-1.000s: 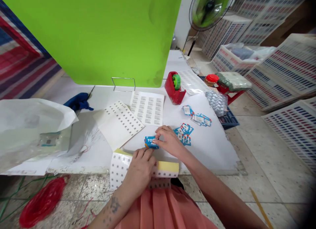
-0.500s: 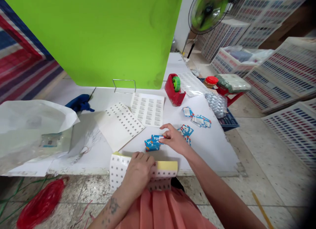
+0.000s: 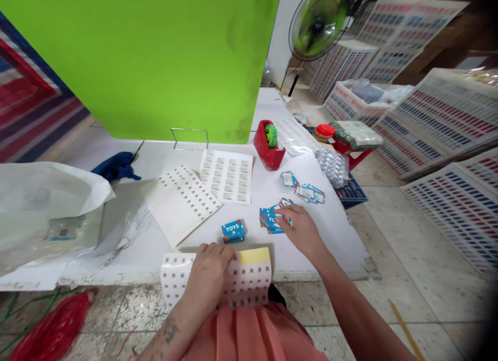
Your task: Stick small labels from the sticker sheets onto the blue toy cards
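A sticker sheet (image 3: 249, 278) with rows of small printed squares and a yellow strip bends over the table's front edge. My left hand (image 3: 213, 270) is closed on it. Just beyond sits a small stack of blue TOYS cards (image 3: 233, 231). To its right my right hand (image 3: 298, 223) reaches over a spread of blue cards (image 3: 267, 220), thumb and fingertips on one of them; whether it is pinched is hard to tell. More cards (image 3: 311, 193), showing white labels, lie farther right.
Two label sheets (image 3: 187, 195) lie mid-table before a green board (image 3: 175, 65). A red tape dispenser (image 3: 270, 151) stands behind the cards. Left are a white plastic bag (image 3: 46, 205) and blue cloth (image 3: 116, 166); bubble wrap (image 3: 332, 166) is at the right edge.
My right hand has moved right, off the TOYS stack and onto the spread cards. The stack now looks neater. My left hand stays on the sticker sheet; the view has shifted slightly.
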The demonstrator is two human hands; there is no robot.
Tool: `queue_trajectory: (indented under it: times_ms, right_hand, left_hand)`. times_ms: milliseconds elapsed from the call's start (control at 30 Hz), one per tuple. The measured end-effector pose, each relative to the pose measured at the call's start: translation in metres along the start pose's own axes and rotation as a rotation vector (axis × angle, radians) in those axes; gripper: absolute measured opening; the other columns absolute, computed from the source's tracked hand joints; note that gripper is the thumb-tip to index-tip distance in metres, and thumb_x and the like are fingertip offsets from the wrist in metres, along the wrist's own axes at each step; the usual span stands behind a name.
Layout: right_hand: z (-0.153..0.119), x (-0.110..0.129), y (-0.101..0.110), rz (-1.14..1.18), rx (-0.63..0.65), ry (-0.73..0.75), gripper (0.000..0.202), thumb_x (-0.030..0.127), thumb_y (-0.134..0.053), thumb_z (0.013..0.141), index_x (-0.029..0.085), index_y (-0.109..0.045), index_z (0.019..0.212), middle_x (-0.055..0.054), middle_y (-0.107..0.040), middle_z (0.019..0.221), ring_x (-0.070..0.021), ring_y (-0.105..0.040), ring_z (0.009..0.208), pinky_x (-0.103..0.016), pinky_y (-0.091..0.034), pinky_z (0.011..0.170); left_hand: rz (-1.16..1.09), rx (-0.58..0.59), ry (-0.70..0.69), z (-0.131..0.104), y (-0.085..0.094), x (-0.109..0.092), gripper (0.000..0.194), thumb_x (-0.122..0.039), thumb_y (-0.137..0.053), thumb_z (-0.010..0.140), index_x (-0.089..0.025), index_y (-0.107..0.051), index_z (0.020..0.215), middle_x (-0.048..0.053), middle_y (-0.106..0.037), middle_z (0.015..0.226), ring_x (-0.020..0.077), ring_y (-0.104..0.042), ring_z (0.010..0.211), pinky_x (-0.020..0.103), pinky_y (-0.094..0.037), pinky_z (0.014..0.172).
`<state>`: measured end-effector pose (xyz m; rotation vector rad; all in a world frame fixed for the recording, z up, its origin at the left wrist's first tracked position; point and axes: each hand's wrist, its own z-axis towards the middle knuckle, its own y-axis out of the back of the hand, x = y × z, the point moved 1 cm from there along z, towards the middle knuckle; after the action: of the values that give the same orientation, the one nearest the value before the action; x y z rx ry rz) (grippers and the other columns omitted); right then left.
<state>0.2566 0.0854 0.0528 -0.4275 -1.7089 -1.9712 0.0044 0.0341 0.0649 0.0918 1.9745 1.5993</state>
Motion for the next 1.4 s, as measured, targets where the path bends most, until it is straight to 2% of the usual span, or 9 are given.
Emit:
queue_trajectory:
  times_ms: [167, 333, 433, 533, 767, 933, 1067, 1267, 1400]
  right_hand:
    - [-0.02, 0.061, -0.016, 0.16, 0.295, 0.29, 0.021, 0.02, -0.057, 0.085, 0.021, -0.065, 0.105, -0.005, -0.068, 0.096, -0.0198, -0.059, 0.091, -0.035, -0.042, 0.084]
    - [-0.024, 0.06, -0.028, 0.212, 0.38, 0.234, 0.017, 0.011, -0.056, 0.084, 0.019, -0.066, 0.095, -0.004, -0.068, 0.089, -0.0183, -0.06, 0.087, -0.031, -0.044, 0.078]
    - [-0.024, 0.052, -0.026, 0.235, 0.357, 0.239, 0.017, 0.011, -0.055, 0.084, 0.019, -0.065, 0.096, -0.004, -0.067, 0.09, -0.0179, -0.059, 0.087, -0.032, -0.044, 0.079]
    - [-0.026, 0.055, -0.026, 0.195, 0.272, 0.321, 0.018, 0.013, -0.054, 0.086, 0.02, -0.065, 0.098, -0.005, -0.064, 0.091, -0.0185, -0.056, 0.089, -0.037, -0.042, 0.085]
    - [-0.04, 0.074, -0.034, 0.001, 0.076, 0.411, 0.023, 0.012, -0.048, 0.087, 0.021, -0.065, 0.1, -0.007, -0.06, 0.09, -0.0211, -0.05, 0.087, -0.039, -0.04, 0.078]
    - [-0.052, 0.077, -0.042, -0.044, -0.003, 0.482, 0.024, 0.009, -0.048, 0.087, 0.02, -0.061, 0.104, -0.008, -0.062, 0.097, -0.0227, -0.049, 0.093, -0.041, -0.038, 0.082]
    - [-0.047, 0.081, -0.038, 0.174, 0.017, 0.406, 0.015, 0.009, -0.047, 0.088, 0.019, -0.058, 0.09, -0.007, -0.06, 0.098, -0.021, -0.05, 0.096, -0.039, -0.04, 0.085]
    - [-0.006, 0.068, -0.033, 0.383, 0.148, 0.189, 0.01, 0.013, -0.046, 0.087, 0.021, -0.053, 0.088, -0.006, -0.056, 0.103, -0.0187, -0.052, 0.102, -0.037, -0.041, 0.09]
    - [0.02, 0.055, -0.046, 0.3, 0.283, 0.113, 0.008, 0.014, -0.046, 0.086, 0.02, -0.052, 0.085, -0.005, -0.058, 0.097, -0.0187, -0.053, 0.095, -0.036, -0.041, 0.086]
  left_hand:
    - [0.017, -0.027, 0.039, 0.003, -0.002, 0.003, 0.018, -0.012, -0.041, 0.089, -0.02, -0.056, 0.085, 0.001, -0.06, 0.082, 0.0202, -0.052, 0.079, 0.036, -0.035, 0.075]
    - [-0.009, -0.075, 0.066, 0.0, 0.003, 0.01, 0.022, -0.024, -0.048, 0.091, -0.02, -0.052, 0.112, 0.003, -0.063, 0.094, 0.0208, -0.056, 0.089, 0.037, -0.037, 0.082]
    - [-0.013, -0.048, 0.08, -0.002, 0.004, 0.014, 0.014, -0.027, -0.046, 0.092, -0.02, -0.057, 0.097, 0.003, -0.062, 0.088, 0.0209, -0.057, 0.086, 0.037, -0.038, 0.08]
    - [-0.007, -0.027, 0.095, -0.002, 0.003, 0.012, 0.023, -0.024, -0.039, 0.094, -0.02, -0.057, 0.081, 0.002, -0.06, 0.08, 0.0206, -0.056, 0.081, 0.036, -0.038, 0.077]
    - [-0.042, -0.055, 0.124, -0.001, 0.006, 0.008, 0.026, -0.018, -0.033, 0.094, -0.019, -0.054, 0.078, 0.002, -0.06, 0.078, 0.0197, -0.055, 0.077, 0.036, -0.037, 0.075]
    - [-0.067, -0.064, 0.147, -0.002, 0.002, 0.012, 0.025, -0.016, -0.033, 0.093, -0.019, -0.053, 0.079, 0.002, -0.06, 0.078, 0.0193, -0.056, 0.079, 0.035, -0.037, 0.076]
    - [-0.037, -0.056, 0.159, -0.001, 0.0, 0.014, 0.024, -0.015, -0.034, 0.093, -0.019, -0.054, 0.08, 0.002, -0.061, 0.079, 0.0197, -0.056, 0.079, 0.035, -0.037, 0.074]
    - [0.061, -0.08, 0.105, -0.003, -0.001, 0.01, 0.019, -0.012, -0.041, 0.088, -0.019, -0.056, 0.08, 0.003, -0.061, 0.081, 0.0214, -0.054, 0.08, 0.037, -0.039, 0.074]
    - [0.054, -0.159, -0.122, 0.0, -0.009, 0.003, 0.02, -0.01, -0.045, 0.086, -0.017, -0.058, 0.099, 0.007, -0.057, 0.121, 0.0237, -0.047, 0.114, 0.04, -0.038, 0.092]
